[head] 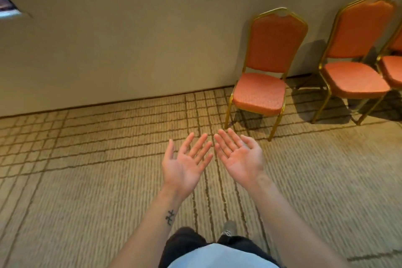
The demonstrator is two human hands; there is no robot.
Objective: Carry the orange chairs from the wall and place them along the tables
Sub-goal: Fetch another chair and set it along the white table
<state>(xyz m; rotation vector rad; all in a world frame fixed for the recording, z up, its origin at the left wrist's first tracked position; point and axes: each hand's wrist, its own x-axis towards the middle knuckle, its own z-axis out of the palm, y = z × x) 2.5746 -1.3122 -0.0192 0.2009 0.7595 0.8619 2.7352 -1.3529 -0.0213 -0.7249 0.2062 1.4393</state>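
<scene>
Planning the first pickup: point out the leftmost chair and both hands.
leftmost chair (pixel 260 93): head view, middle of the seat cushion.
left hand (pixel 185 164): head view, centre of the upturned palm.
right hand (pixel 240 156): head view, centre of the upturned palm.

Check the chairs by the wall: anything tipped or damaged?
Nothing stands out. The nearest chair and the second chair stand upright by the wall; a third chair is cut off. Left hand and right hand hold nothing.

First chair (pixel 265 76): orange padded seat and back, gold metal frame, upright on carpet (pixel 87 169), back to the wall (pixel 130 39). Second chair (pixel 356 56): same make, upright, apart to its right. Third chair (pixel 394 67): just beside the second, cut off at the edge
</scene>
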